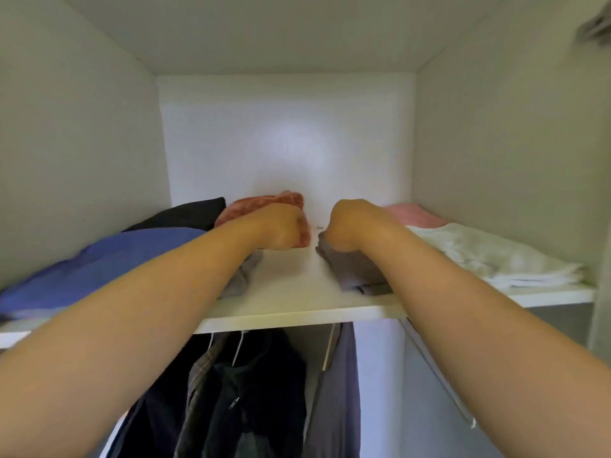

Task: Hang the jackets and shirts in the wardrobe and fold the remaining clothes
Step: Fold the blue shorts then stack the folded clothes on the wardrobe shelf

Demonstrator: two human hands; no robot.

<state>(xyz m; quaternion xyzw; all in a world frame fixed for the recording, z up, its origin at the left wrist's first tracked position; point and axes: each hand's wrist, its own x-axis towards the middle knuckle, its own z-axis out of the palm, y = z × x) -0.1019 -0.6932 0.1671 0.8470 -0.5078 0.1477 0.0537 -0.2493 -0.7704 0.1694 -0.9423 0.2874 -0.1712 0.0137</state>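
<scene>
I'm getting soft, even light here, fairly bright in the upper compartment. A pale sheen sits on the back panel (291, 150), a mild hot spot, so the light reaches in from the front. Below the shelf (291, 317) it goes dim; the hanging clothes (258, 391) sink into shadow and I lose detail. Everything is slightly soft, the forearms (115, 325) smear toward the bottom corners, and the side walls (76, 143) splay outward at the edges.

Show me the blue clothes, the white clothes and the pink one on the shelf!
blue clothes (109, 259), head view, middle of its top
white clothes (489, 256), head view, top of the pile
pink cloth (415, 215), head view, its visible top
</scene>
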